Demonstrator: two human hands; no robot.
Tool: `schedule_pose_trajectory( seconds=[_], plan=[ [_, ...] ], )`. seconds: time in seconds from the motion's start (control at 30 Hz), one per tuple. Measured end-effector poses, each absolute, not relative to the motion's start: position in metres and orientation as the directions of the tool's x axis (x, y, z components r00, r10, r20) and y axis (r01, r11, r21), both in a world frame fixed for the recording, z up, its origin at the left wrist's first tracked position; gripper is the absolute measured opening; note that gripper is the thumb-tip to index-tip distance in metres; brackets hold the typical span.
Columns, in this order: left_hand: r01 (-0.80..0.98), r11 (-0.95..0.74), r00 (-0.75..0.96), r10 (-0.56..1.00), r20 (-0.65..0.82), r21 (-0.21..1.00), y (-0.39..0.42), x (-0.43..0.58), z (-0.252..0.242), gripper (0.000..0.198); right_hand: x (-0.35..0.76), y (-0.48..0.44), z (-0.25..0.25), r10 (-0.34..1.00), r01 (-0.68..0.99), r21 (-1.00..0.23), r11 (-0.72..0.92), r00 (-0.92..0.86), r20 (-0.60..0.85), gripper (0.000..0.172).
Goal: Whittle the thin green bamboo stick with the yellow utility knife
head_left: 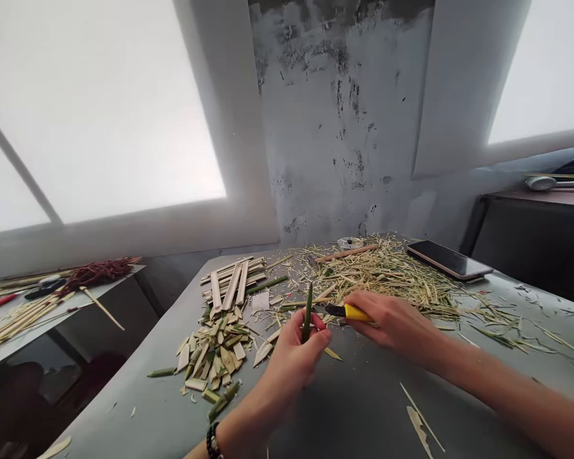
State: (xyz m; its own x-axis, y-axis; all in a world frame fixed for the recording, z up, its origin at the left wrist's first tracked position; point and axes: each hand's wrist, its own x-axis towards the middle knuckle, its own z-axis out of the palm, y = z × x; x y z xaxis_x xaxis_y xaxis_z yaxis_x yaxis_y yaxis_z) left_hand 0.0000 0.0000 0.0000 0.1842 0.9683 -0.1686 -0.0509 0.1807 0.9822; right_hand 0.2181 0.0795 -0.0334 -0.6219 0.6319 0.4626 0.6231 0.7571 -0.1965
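Note:
My left hand (294, 357) grips a thin green bamboo stick (308, 310), holding it upright above the grey table (354, 408). My right hand (387, 319) holds a yellow utility knife (347, 312), its dark tip pointing left toward the stick. A heap of thin bamboo shavings (387, 274) lies just behind both hands. To the left of my left hand lie small cut bamboo chips (215, 354) and, farther back, longer flat bamboo strips (232, 280).
A smartphone (449, 259) lies at the table's far right corner. A small round tape roll (350, 243) and a brown stick (347, 253) rest at the far edge. A lower side table (38, 319) at left carries sticks and red cord (95, 273). A dark cabinet (530, 242) stands right.

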Motion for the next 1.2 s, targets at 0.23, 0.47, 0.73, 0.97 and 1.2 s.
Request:
schedule_pose_trajectory(
  seconds=[0.23,0.47,0.73,0.97,1.2],
  plan=[
    [0.086,0.129,0.140,0.980,-0.140,0.988,-0.002,0.008,-0.016,0.029,0.211,0.066,-0.037,0.592,0.665,-0.017,0.747,-0.654,0.471,0.017],
    [0.193,0.045,0.106,0.992,-0.066,0.980,0.000,0.006,-0.023,0.037,0.202,0.058,-0.037,0.613,0.745,0.149,0.650,-0.630,0.477,0.014],
    [0.136,0.198,0.333,0.914,-0.234,0.971,-0.019,0.019,-0.010,0.037,0.246,0.099,-0.017,0.909,0.984,0.097,0.150,-0.176,0.377,0.027],
    [0.106,0.125,0.278,0.949,-0.150,0.986,-0.014,0.012,-0.002,0.033,0.249,0.090,-0.014,0.775,0.908,-0.105,0.405,-0.280,0.566,0.024],
    [0.126,0.073,0.219,0.971,-0.100,0.989,-0.007,0.008,-0.004,0.028,0.208,0.057,-0.030,0.538,0.662,0.018,0.749,-0.624,0.567,0.012]
  ],
)
